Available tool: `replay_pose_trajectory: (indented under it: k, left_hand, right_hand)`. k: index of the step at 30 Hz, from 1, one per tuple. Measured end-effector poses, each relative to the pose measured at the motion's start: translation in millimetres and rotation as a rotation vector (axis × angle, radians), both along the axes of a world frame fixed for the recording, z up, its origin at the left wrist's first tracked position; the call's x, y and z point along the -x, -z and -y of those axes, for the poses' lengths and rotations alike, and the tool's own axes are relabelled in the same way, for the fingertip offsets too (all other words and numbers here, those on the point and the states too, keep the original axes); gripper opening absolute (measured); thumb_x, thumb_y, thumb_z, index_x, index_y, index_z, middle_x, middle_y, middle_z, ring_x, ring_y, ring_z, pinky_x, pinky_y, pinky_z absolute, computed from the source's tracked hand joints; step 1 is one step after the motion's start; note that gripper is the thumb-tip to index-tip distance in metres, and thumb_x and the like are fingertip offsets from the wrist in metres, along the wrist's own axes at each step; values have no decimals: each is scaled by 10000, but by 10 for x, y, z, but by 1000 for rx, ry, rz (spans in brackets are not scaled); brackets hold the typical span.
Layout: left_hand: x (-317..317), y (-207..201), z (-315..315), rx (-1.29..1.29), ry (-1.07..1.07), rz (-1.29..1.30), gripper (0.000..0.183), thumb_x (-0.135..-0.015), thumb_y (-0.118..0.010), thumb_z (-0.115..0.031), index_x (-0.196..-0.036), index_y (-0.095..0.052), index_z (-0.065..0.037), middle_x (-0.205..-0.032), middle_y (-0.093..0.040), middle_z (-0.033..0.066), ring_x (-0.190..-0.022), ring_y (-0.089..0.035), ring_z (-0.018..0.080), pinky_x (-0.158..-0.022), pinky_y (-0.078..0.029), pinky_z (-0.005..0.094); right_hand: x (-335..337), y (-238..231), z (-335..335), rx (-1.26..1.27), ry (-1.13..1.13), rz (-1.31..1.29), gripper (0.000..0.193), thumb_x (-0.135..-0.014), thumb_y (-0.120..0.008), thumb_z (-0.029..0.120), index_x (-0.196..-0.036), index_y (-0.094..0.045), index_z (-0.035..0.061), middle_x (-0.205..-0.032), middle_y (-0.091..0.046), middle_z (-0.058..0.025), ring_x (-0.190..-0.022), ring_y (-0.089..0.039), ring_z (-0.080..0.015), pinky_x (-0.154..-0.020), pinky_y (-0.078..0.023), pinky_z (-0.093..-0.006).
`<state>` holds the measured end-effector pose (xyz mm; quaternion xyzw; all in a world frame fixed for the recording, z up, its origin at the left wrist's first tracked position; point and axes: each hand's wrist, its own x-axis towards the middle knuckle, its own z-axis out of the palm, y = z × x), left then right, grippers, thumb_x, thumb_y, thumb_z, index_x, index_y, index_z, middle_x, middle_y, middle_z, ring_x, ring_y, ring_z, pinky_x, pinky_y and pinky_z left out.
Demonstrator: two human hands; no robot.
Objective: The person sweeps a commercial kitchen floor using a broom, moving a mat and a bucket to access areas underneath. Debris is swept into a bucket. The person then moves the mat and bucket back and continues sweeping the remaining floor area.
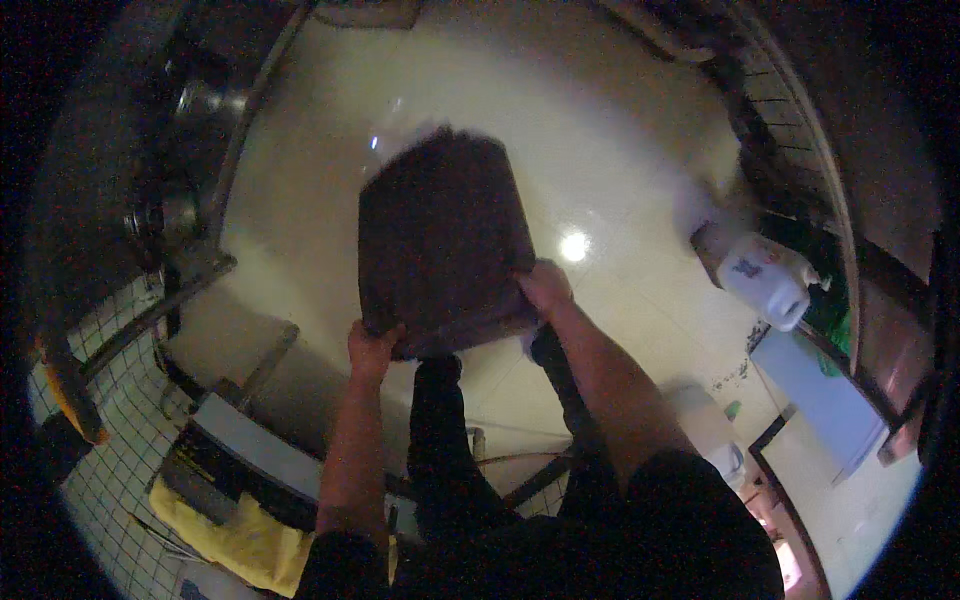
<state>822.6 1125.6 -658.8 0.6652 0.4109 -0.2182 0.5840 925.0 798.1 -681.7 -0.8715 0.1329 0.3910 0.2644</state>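
Out in front of me, above the pale floor, is a dark brown box-like thing (445,235) with straight sides and rounded corners. The dim light hides its exact kind, and its far edge is blurred. My left hand (374,348) grips its near left corner, the fingers closed round the edge. At the near right corner my right hand (546,287) has closed on it in the same way. Both forearms reach forward from the lower edge. My dark-clothed legs show just below its near side.
A white plastic jug (770,285) lies at the right beside a dark rack. Nearer on that side is a pale blue panel (820,395). Yellow cloth (240,535) lies at the lower left, near wire mesh (130,470). Metal pots (205,100) sit on the left shelving.
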Motion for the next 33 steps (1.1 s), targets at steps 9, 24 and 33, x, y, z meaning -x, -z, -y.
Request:
replay_pose_trajectory:
  k: [9, 24, 33]
  left_hand:
    - [151, -2907, 1332, -354, 918, -42, 731, -562, -798, -420, -1065, -546, 47, -1054, -596, 204, -991, -568, 327, -839, -445, 409]
    - [615, -5093, 5473, -3, 1875, 459, 689, -637, -726, -420, -1085, -502, 53, -1049, -575, 215, -983, -556, 340, -827, -449, 406]
    - [1238, -5318, 7925, 88, 1602, 718, 526, -661, -719, -354, -936, -507, 42, -969, -537, 207, -919, -526, 363, -789, -430, 435]
  right_hand:
    - [1254, -3346, 1475, 192, 450, -342, 422, -730, -566, 362, -955, -636, 12, -994, -627, -181, -940, -603, -336, -787, -488, -425]
    - [4684, -5831, 3799, 157, 1566, 424, 356, -720, -669, 247, -894, -623, -61, -793, -642, -186, -724, -630, -307, -645, -488, -394]
    - [5066, -5912, 6905, -104, 1414, 734, 250, -747, -598, 162, -789, -605, -84, -675, -585, -45, -635, -537, -147, -577, -444, -330]
